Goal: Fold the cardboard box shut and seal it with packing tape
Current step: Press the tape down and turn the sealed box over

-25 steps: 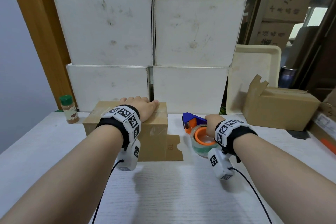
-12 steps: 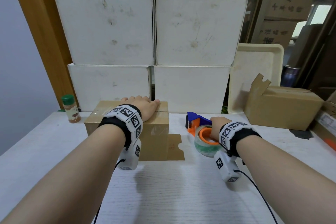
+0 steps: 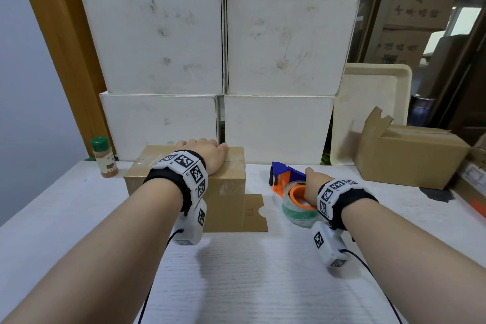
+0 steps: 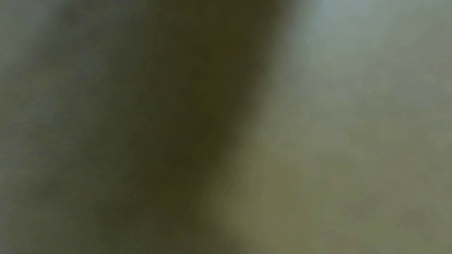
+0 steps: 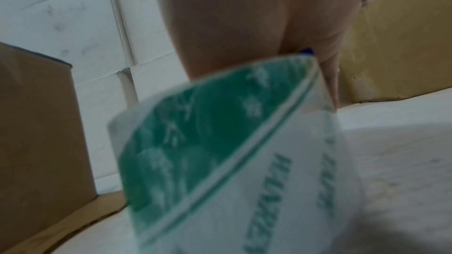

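Head view shows the right hand (image 3: 311, 187) wrapped around the tape gun (image 3: 292, 187), gripping it over the orange hub, with the clear roll (image 3: 298, 214) bearing green print just below the wrist and the blue front end pointing away. Right wrist view confirms it: the palm (image 5: 244, 26) sits against the roll (image 5: 220, 161), whose green print fills the foreground. The gun stands on the white table (image 3: 249, 271), just right of the box (image 3: 226, 192) and apart from it.

Left hand (image 3: 207, 155) lies flat on the box top, fingers straight and reaching toward its far edge, pressing down and grasping nothing. Left wrist view is only a dark blur. The top flaps lie closed, with shiny clear tape visible along the top and down the near face. One small flap (image 3: 253, 213) lies flat on the table at the box's near right corner.

A spice jar (image 3: 104, 156) with a green lid stands left of the box. White boxes (image 3: 223, 47) are stacked behind. A second brown box (image 3: 410, 158) sits at the right, in front of a leaning cream tray (image 3: 373, 87).
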A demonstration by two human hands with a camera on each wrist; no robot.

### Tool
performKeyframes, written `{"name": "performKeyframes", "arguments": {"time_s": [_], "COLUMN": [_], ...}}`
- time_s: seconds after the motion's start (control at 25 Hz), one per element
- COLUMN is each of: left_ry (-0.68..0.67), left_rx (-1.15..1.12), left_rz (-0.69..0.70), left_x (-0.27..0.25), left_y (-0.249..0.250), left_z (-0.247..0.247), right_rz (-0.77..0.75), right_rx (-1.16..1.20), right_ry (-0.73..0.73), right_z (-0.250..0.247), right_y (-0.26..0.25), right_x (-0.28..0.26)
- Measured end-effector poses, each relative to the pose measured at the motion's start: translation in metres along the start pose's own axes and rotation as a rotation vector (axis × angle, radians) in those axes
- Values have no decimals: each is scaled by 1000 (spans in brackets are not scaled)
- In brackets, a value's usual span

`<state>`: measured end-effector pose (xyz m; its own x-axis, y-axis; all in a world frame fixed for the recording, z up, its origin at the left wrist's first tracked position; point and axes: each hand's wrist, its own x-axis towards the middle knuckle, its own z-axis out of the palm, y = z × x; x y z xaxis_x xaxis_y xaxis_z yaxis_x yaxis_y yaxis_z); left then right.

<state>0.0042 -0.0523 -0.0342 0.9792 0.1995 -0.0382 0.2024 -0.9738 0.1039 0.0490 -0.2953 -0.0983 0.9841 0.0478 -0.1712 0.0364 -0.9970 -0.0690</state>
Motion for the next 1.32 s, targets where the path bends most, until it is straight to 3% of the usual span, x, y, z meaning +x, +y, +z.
{"name": "performKeyframes", "arguments": {"time_s": [0.2, 0.44, 0.64, 0.76, 1.0, 1.32], "left_ry": [-5, 27, 35, 54, 47, 73], "left_rx": [-12, 17, 40, 27, 16, -13], "left_rz": [-14, 19, 51, 57, 80, 79], "left_x": [0, -3, -1, 1, 2, -5], "left_y": [4, 29, 45, 47, 47, 48], "left_z": [0, 0, 3, 5, 5, 3], "right_rz": [-84, -342, -419, -389, -348, -299], "right_rx": [14, 181, 359, 488, 612, 772], "right_ry": [66, 124, 123, 142, 41, 114], "right_z": [-33, -77, -84, -78, -66, -60], "right_y": [-10, -80, -116, -121, -123, -115], "right_x": [-5, -28, -35, -21, -17, -13]}}
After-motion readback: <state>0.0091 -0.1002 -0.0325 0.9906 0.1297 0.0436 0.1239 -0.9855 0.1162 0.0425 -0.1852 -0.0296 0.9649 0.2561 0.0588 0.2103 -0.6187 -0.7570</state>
